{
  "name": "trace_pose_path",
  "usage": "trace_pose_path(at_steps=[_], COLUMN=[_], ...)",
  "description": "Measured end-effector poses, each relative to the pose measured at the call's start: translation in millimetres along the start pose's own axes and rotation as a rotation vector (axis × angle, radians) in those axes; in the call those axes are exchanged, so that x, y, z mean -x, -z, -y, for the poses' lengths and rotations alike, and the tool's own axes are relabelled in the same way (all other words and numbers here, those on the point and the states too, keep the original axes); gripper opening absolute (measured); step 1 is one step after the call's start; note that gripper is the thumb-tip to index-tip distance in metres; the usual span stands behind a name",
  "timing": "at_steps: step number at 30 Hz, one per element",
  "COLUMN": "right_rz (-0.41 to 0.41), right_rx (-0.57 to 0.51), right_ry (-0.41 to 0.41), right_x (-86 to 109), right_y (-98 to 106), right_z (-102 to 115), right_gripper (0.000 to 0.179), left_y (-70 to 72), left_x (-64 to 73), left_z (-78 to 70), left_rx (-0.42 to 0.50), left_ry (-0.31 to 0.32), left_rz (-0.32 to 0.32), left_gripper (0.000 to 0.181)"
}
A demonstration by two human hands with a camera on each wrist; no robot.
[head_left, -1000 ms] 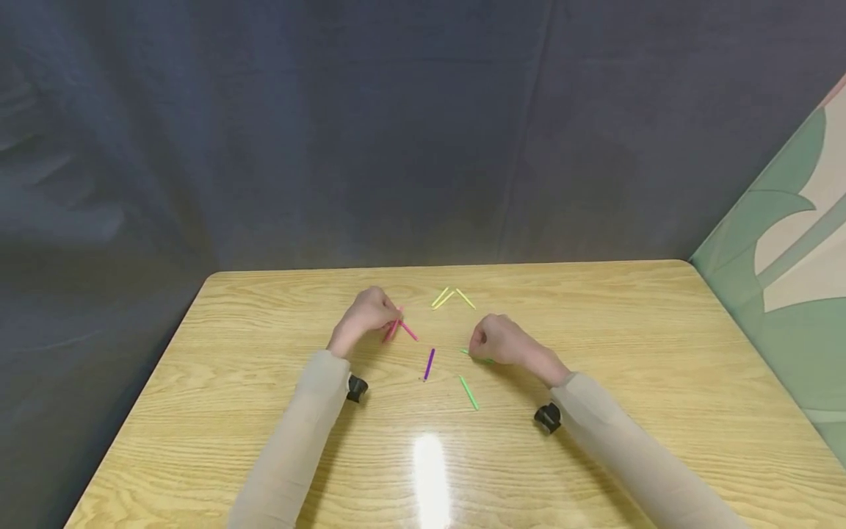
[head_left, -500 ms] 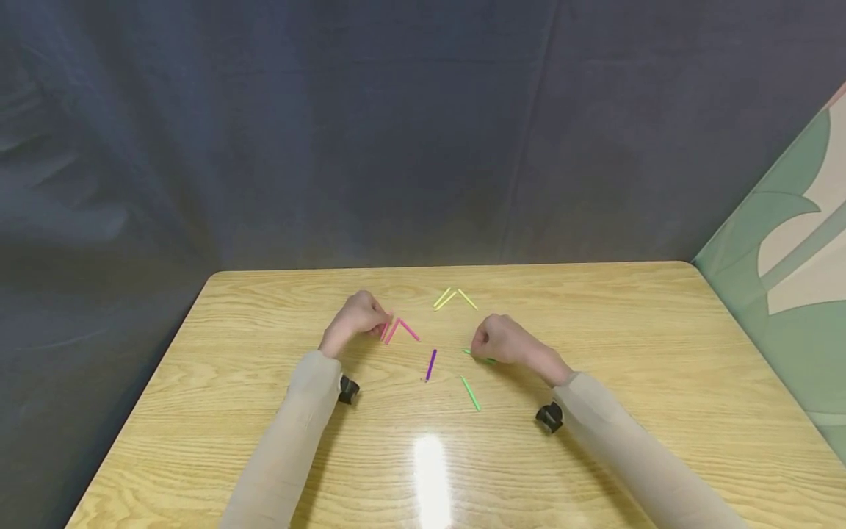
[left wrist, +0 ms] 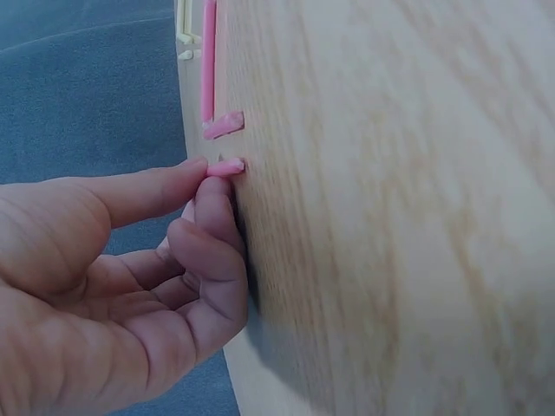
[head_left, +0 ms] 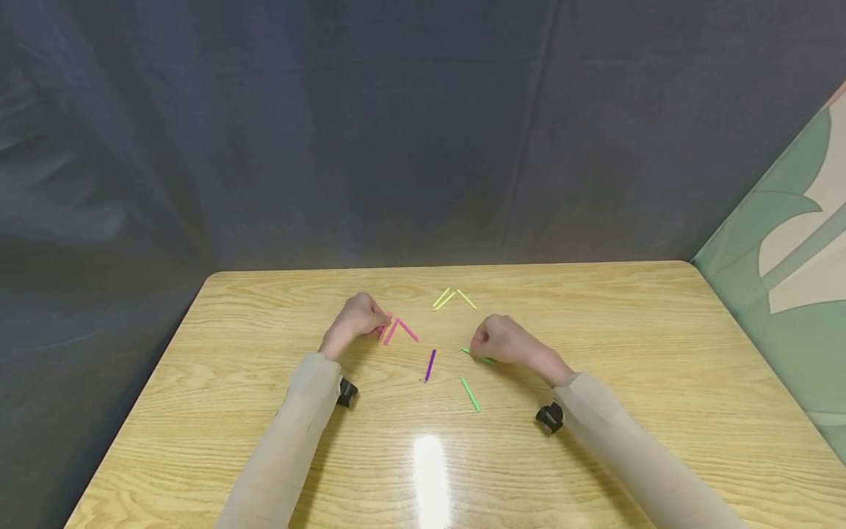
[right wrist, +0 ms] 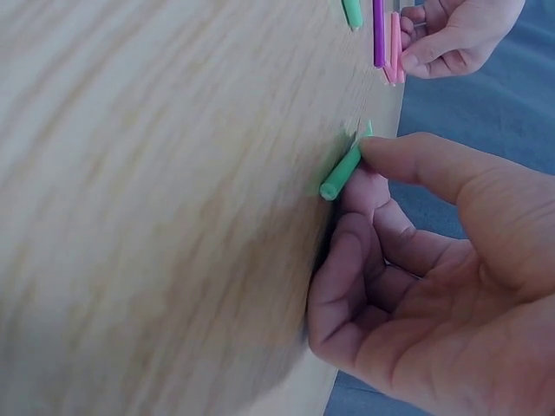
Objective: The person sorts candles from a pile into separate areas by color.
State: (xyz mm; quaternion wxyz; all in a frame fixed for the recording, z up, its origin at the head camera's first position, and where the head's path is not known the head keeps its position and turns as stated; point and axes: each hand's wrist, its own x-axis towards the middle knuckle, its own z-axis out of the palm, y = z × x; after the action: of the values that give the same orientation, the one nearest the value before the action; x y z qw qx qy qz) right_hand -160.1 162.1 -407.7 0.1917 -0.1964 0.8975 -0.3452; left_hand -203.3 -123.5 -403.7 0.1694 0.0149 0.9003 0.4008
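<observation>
My left hand [head_left: 359, 316] pinches a thin pink stick [left wrist: 227, 167] between thumb and forefinger, at the left of the group. Two more pink sticks lie beside it: an upright-slanting one [head_left: 391, 332] and one sloping down to the right [head_left: 409, 330]. On the right, my right hand [head_left: 502, 339] pinches a green stick [right wrist: 342, 172] lying low at the tabletop; part of it is hidden by the fingers. Another green stick [head_left: 471, 394] lies nearer to me. A purple stick [head_left: 430, 365] rests between the two hands.
Three yellow sticks, including a right-hand one [head_left: 466, 300], lie at the back of the wooden table [head_left: 264, 411]. A dark curtain [head_left: 423, 132] hangs behind the table, and a patterned green fabric [head_left: 803, 294] borders the right side.
My left hand has moved slightly left with its pink stick, away from the other two pink ones, which now show more fully. My right hand stays on the green stick.
</observation>
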Motion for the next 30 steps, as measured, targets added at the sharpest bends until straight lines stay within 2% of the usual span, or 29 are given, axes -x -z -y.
trace_pose_path(at_steps=[14,24,30], right_rz=[-0.016,-0.021,-0.031], right_rx=[-0.037,-0.037,-0.036], right_ry=[0.006,-0.027,-0.008], right_x=[1.5,2.3,4.2], right_y=[-3.2,-2.5,-1.9], right_z=[0.1,-1.9,-0.5], right_gripper=[0.007,0.005,0.006], left_y=[-2.2,-3.7,-3.3], left_x=[3.1,2.6,2.3], left_z=[6.3,3.9,5.3], left_rx=[-0.017,-0.012,-0.016], left_ry=[-0.015,-0.026,-0.029], left_rz=[-0.028,-0.015,-0.011], left_gripper=[0.025,0.020,0.018])
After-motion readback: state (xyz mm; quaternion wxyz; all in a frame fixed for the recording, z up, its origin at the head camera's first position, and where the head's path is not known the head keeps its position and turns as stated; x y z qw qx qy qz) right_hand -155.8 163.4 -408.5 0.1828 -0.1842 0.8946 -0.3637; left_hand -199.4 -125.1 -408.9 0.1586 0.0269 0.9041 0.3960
